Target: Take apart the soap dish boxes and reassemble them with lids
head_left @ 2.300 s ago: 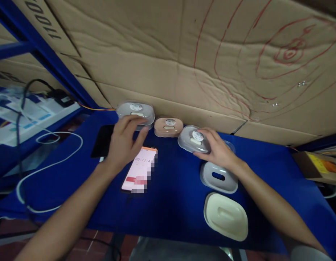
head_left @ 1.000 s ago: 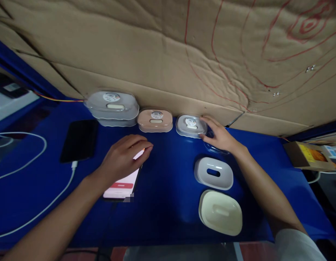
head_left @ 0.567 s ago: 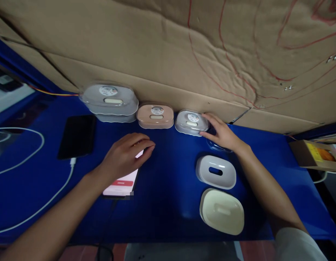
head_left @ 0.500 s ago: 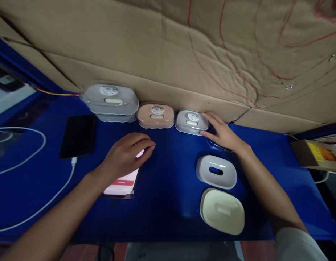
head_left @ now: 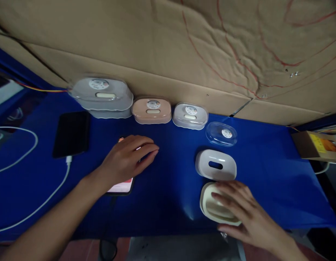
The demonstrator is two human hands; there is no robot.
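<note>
My left hand point(head_left: 127, 159) hovers over or rests on a lit phone point(head_left: 121, 187), hiding most of its screen. Its fingers are curled and held together, with no object showing in them. At the right, my right hand point(head_left: 244, 214) lies across a cream oval soap-box-like piece point(head_left: 211, 206), fingers spread over its top and thumb by the near edge. A small shiny bit shows under that thumb, too small to name. Just behind sits a white oval piece point(head_left: 202, 163) with a slot. Farther back lies a clear lid point(head_left: 218, 134) with a round sticker.
Along the cardboard wall point(head_left: 116, 47) stand lidded oval boxes: a large grey stack point(head_left: 110, 113), a pink box point(head_left: 151, 117) and a small grey one point(head_left: 189, 122). A black phone point(head_left: 71, 134) with a white cable point(head_left: 55, 190) lies left. A carton point(head_left: 306, 146) stands far right.
My right hand has left the small grey box and come nearer, onto the cream piece. The clear lid now shows fully. My left hand's fingers have drawn closer together.
</note>
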